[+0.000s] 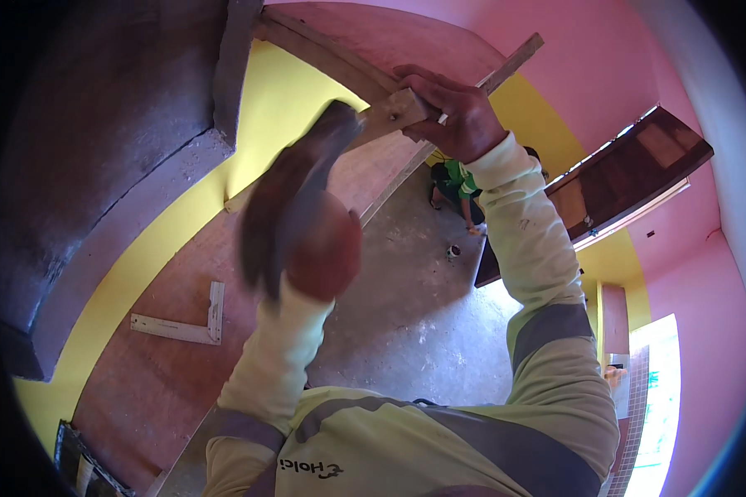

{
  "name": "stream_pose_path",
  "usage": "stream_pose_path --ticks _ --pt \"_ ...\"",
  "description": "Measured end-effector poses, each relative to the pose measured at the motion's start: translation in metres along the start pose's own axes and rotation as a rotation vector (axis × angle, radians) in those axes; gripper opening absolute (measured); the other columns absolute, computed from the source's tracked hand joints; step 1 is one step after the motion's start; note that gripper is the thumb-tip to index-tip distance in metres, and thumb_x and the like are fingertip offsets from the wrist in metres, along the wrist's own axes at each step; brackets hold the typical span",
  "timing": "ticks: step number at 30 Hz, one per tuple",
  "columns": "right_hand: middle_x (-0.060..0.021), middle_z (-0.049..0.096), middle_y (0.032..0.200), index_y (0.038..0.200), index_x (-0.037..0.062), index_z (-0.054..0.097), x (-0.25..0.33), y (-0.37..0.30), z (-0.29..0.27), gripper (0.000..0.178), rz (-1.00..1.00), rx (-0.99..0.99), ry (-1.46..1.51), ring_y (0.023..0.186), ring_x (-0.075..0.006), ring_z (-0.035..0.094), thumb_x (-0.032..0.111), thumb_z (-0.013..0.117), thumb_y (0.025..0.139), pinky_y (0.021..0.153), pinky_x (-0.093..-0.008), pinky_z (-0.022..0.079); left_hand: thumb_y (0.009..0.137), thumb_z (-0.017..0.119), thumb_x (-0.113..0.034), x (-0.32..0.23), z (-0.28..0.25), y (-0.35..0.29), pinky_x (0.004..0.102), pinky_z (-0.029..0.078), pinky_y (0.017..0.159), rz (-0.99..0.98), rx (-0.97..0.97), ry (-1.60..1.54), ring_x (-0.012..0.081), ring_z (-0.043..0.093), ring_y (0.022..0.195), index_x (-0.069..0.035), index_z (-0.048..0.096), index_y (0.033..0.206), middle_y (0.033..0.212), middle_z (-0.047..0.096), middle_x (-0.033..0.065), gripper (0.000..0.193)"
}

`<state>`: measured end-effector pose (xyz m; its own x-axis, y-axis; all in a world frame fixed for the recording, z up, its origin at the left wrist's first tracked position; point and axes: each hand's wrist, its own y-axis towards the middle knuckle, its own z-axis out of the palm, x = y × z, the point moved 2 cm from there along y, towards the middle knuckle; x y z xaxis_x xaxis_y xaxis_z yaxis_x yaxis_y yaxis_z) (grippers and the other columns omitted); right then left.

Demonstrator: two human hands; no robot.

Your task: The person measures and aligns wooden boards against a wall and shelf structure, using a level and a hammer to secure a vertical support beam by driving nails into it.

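Note:
My left hand (327, 248), smeared by motion, is closed around a long dark tool (278, 203) with a grey-blue edge. Blur hides what kind of tool it is. Its far end meets or passes in front of a wooden batten (381, 120). Higher up and to the right, my right hand (460, 112) grips the batten near its squared end, fingers over the top and thumb below. A thin wooden strip (512, 65) runs diagonally behind that hand.
A metal carpenter's square (178, 330) lies on the reddish surface at left. A dark slab (99, 141) with a pale edge stands upper left. A person in green (456, 182) crouches on the grey floor (398, 306). A brown wooden door (630, 170) is at right.

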<state>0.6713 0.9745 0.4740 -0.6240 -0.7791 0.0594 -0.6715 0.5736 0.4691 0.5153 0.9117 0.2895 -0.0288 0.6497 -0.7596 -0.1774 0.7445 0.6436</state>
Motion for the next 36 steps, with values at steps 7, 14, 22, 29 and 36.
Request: stream_pose_path --ticks 7,14,22,29,36 --pt "-0.0094 0.060 0.118 0.116 -0.0021 0.056 -0.007 -0.002 0.010 0.054 0.040 0.014 0.053 0.077 -0.0128 0.063 -0.008 0.072 0.066 0.070 -0.0248 0.054 0.072 0.055 -0.009 -0.007 0.002 0.014 0.0472 0.051 0.068 0.134 -0.050 0.088 0.0417 0.062 0.071 -0.005 0.057 0.101 0.074 0.062 0.0228 0.029" --pt "-0.0102 0.059 0.122 0.117 -0.0011 0.056 -0.007 0.001 0.008 0.055 -0.029 -0.024 -0.094 0.085 -0.0177 0.066 -0.004 0.074 0.065 0.073 -0.0291 0.054 0.071 0.060 -0.010 -0.005 -0.049 -0.010 0.0478 0.050 0.060 -0.179 0.399 0.384 0.0409 0.061 0.065 -0.006 0.050 0.085 0.062 0.057 0.0187 0.018" --pt "-0.0116 0.059 0.123 0.125 0.0042 0.053 0.011 -0.028 0.016 0.059 0.072 -0.233 -0.233 0.101 -0.0240 0.063 0.005 0.075 0.070 0.083 -0.0323 0.051 0.074 0.070 -0.027 0.026 -0.257 -0.189 0.0467 0.045 0.055 -0.527 0.421 0.954 0.0420 0.059 0.066 -0.005 0.060 0.075 0.067 0.058 0.0222 0.024" --pt "-0.0185 0.064 0.106 0.114 0.0018 0.061 -0.090 -0.155 0.076 0.053 0.738 -0.646 -0.304 0.097 -0.0310 0.063 0.024 0.078 0.068 0.082 -0.0362 0.051 0.068 0.076 -0.023 -0.020 -0.316 -0.259 0.0434 0.044 0.054 -0.894 0.307 0.967 0.0352 0.056 0.055 -0.002 0.057 0.071 0.063 0.058 0.0185 0.029" --pt "-0.0208 0.065 0.097 0.109 0.0058 0.064 -0.131 -0.202 0.201 0.051 0.888 0.178 -0.349 0.089 -0.0359 0.064 0.039 0.067 0.071 0.082 -0.0418 0.051 0.069 0.075 -0.021 -0.018 -0.230 -0.206 0.0374 0.043 0.053 -0.908 0.286 0.512 0.0179 0.053 0.055 0.002 0.056 0.073 0.058 0.052 0.0134 0.030"
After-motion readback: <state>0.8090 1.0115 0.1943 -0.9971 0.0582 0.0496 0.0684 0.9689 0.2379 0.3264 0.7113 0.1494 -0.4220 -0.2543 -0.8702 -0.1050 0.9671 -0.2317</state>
